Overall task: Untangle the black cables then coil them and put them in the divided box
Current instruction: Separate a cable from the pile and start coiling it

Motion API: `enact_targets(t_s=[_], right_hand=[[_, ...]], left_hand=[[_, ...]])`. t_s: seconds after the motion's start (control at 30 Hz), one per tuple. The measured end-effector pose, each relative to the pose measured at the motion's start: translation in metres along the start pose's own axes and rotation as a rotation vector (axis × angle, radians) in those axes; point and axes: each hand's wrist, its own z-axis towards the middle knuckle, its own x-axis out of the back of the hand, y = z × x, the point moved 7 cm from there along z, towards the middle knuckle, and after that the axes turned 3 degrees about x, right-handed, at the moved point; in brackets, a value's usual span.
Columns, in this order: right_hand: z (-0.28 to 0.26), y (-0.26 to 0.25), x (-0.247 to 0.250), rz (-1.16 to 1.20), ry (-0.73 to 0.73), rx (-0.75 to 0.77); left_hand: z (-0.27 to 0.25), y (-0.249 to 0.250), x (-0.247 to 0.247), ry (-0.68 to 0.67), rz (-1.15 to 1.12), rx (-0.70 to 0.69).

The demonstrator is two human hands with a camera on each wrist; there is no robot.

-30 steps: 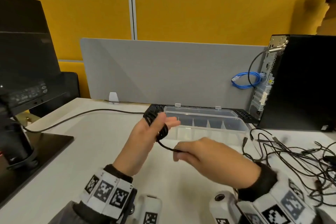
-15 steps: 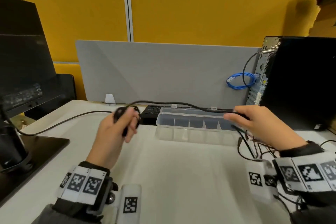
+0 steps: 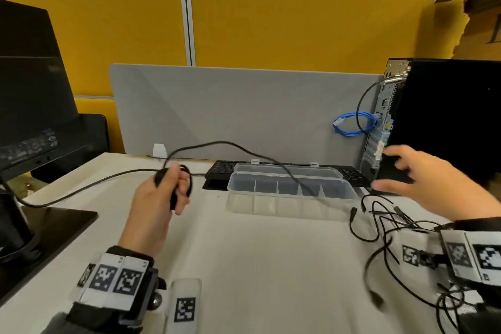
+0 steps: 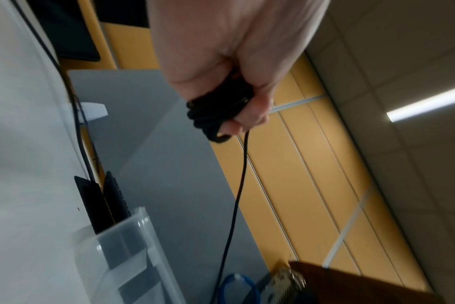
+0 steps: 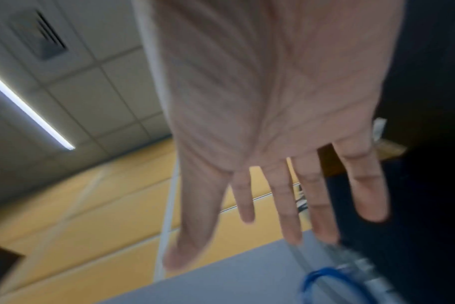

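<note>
My left hand (image 3: 173, 187) grips a black cable coil (image 3: 187, 180) wound round its fingers, left of the divided box (image 3: 291, 199); the left wrist view shows the coil (image 4: 218, 111) in my curled fingers. The cable's loose end (image 3: 238, 147) arcs up and right, then drops across the box. My right hand (image 3: 406, 179) hovers with fingers spread and empty beside the box's right end; the right wrist view shows its straight fingers (image 5: 291, 205). A tangle of black cables (image 3: 393, 228) lies on the desk under my right wrist.
A monitor and its stand (image 3: 32, 122) fill the left. A thick black cable (image 3: 89, 187) runs from there to the keyboard (image 3: 225, 168) behind the box. A PC tower (image 3: 447, 122) with a blue cable (image 3: 352, 125) stands at the right; a grey divider (image 3: 244, 108) is behind.
My right hand let go of the cable it had pulled taut and opened, moving further right. The freed cable now sags across the box. My left hand keeps the coil.
</note>
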Motion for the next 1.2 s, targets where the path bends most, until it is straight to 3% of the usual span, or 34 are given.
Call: enact_targets(t_s=[0.07, 0.13, 0.2, 0.37, 0.43, 0.53, 0.57, 0.63, 0.7, 0.77, 0.83, 0.87, 0.93, 1.03, 1.1, 1.2], right_hand=[[-0.012, -0.057, 0.003, 0.159, -0.021, 0.2], [-0.032, -0.115, -0.007, 0.299, -0.131, 0.411], [-0.05, -0.154, -0.027, 0.311, -0.217, 0.512], [-0.05, -0.171, -0.039, 0.313, 0.07, 0.567], [-0.05, -0.177, -0.049, 0.373, 0.014, 0.614], [-0.069, -0.197, -0.075, 0.407, -0.336, 0.722], [-0.078, -0.201, -0.081, 0.419, -0.463, 0.731], [-0.091, -0.206, -0.083, 0.384, -0.61, 0.749], [-0.091, -0.204, -0.073, 0.332, -0.575, 0.749], [-0.081, -0.197, -0.052, 0.223, -0.349, 0.734], [-0.069, -0.184, -0.032, 0.154, -0.117, 0.689], [-0.064, -0.177, -0.023, 0.169, -0.04, 0.667], [-0.054, -0.162, -0.011, 0.242, 0.051, 0.632], [-0.041, -0.144, -0.014, 0.287, 0.075, 0.568], [-0.04, -0.144, -0.038, 0.22, -0.077, 0.554], [-0.054, -0.161, -0.077, 0.215, -0.365, 0.631]], left_hand=[[-0.008, -0.001, -0.02, -0.138, 0.102, -0.018], [-0.018, -0.002, -0.039, -0.289, 0.18, -0.044], [-0.029, -0.004, -0.056, -0.448, 0.196, -0.033], [-0.054, -0.001, -0.077, -0.847, -0.016, 0.038], [-0.057, 0.005, -0.077, -0.858, -0.187, 0.041], [-0.048, 0.008, -0.073, -0.739, -0.497, 0.094], [-0.042, 0.006, -0.07, -0.671, -0.496, 0.096], [-0.028, 0.001, -0.06, -0.484, -0.283, 0.049], [-0.022, 0.002, -0.051, -0.384, -0.006, -0.028], [-0.027, -0.002, -0.055, -0.462, 0.329, -0.056], [-0.038, -0.017, -0.064, -0.637, 0.71, -0.022], [-0.045, -0.023, -0.069, -0.735, 0.785, -0.001], [-0.058, -0.024, -0.077, -0.888, 0.664, 0.055], [-0.062, -0.013, -0.078, -0.949, 0.233, 0.148], [-0.058, -0.001, -0.077, -0.911, -0.078, 0.125], [-0.042, 0.007, -0.066, -0.693, -0.505, 0.114]])
